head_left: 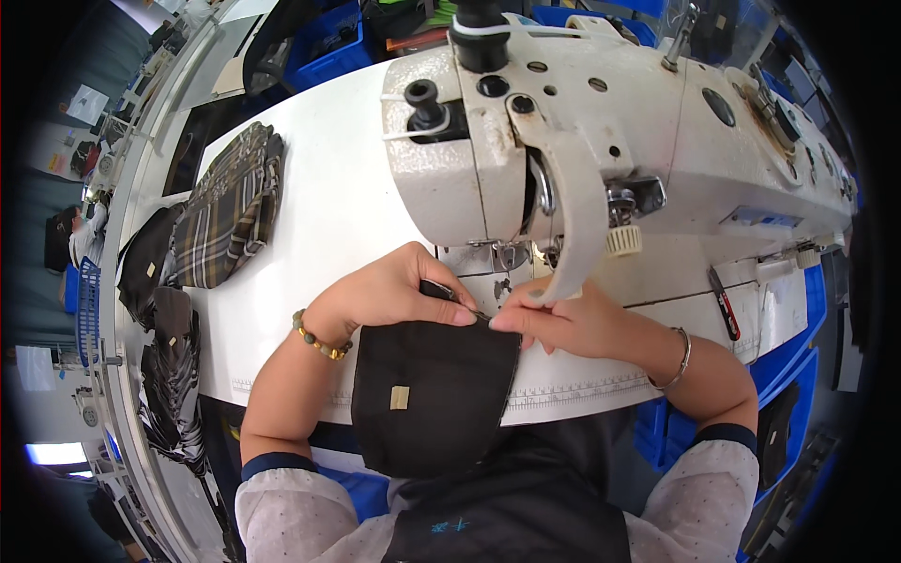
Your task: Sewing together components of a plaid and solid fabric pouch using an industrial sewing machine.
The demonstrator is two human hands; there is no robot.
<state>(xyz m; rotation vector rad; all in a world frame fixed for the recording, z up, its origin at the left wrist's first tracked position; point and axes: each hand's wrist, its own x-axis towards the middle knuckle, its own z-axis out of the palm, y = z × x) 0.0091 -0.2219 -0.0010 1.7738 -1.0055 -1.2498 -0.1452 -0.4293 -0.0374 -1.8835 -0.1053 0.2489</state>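
Note:
A dark, rounded fabric piece (436, 389) with a small pale tag hangs over the table's front edge toward my lap. My left hand (408, 293) pinches its upper edge between thumb and fingers, close to a folded bit of the edge. Just to the right, my right hand (549, 319) grips the same edge at its upper right corner, the fingertips of both hands almost meeting. Right behind my hands stands a white sewing machine (563, 122). Its presser foot (507, 255) lies just beyond my fingers, and the fabric is in front of it.
Folded plaid fabric (228, 211) lies at the table's left, beside dark fabric pieces (174, 366) stacked along the edge. Red-and-black snips or a cutter (725, 305) rests at the right. A printed ruler strip (572, 396) follows the front edge. Blue crates (328, 42) stand behind.

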